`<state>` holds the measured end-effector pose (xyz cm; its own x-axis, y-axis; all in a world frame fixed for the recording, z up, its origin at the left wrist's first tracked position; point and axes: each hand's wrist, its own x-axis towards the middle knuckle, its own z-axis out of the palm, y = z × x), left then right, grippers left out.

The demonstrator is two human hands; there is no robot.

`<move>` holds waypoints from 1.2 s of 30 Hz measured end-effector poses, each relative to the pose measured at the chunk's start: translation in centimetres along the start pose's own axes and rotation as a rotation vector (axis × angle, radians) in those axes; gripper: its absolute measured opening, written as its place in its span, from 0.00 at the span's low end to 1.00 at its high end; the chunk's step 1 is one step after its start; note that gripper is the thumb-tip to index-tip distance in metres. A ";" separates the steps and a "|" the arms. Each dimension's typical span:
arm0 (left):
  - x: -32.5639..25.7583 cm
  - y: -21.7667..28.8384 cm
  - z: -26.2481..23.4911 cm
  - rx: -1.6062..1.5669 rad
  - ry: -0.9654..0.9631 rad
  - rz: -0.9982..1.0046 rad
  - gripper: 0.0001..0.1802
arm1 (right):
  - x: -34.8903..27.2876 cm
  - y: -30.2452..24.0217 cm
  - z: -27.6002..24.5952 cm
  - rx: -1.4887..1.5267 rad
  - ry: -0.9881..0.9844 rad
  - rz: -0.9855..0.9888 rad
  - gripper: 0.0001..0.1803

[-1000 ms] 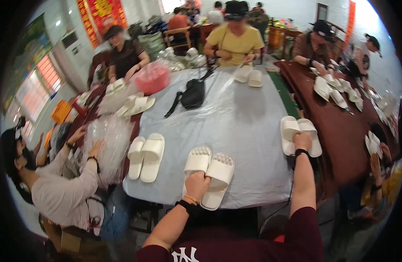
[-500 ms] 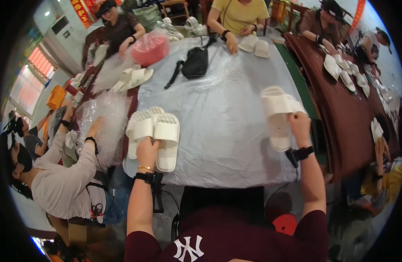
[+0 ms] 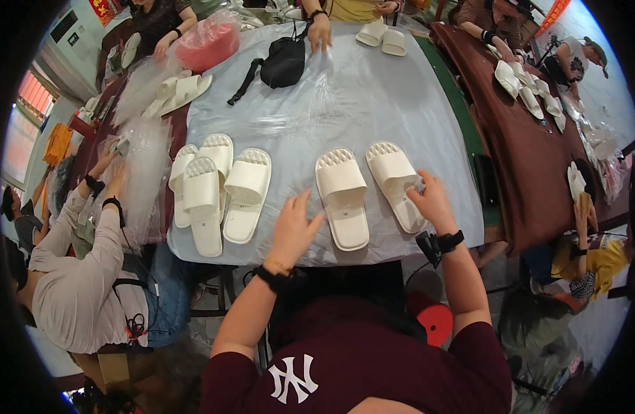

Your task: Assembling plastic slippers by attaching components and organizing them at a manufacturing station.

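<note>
Two cream slide slippers lie sole-down before me, a middle slipper (image 3: 344, 207) and a right slipper (image 3: 394, 181) angled beside it. My left hand (image 3: 293, 231) hovers left of the middle slipper, fingers apart, holding nothing. At the outer edge of the right slipper is my right hand (image 3: 436, 203), thumb and fingers spread; whether the thumb touches the slipper I cannot tell. To the left, several more cream slippers (image 3: 247, 196) sit close together, partly overlapping, toes pointing away.
A black waist bag (image 3: 283, 62) lies on the plastic-covered table (image 3: 303, 127). Clear plastic bags (image 3: 141, 179) and a red bundle (image 3: 208, 45) are at the left. A co-worker's hand (image 3: 320, 32) reaches in at the far edge, near another slipper pair (image 3: 381, 37). A brown table (image 3: 531, 165) stands right.
My left hand has let go of the left slippers and moved right. My right hand has released its slipper, now lying nearer the middle beside another. The view has shifted.
</note>
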<state>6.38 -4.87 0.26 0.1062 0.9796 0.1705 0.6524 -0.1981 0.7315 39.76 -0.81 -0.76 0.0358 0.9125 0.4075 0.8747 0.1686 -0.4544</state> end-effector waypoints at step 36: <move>0.1 -11.9 -7.6 0.755 0.452 -0.383 0.45 | -6.2 -2.5 0.9 0.916 -0.286 0.618 0.14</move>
<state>-7.04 -2.71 -3.43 -0.4112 0.8364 0.3625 0.9109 0.3616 0.1989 36.96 -6.60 -2.88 0.1236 0.9657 -0.2283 0.0600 -0.2369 -0.9697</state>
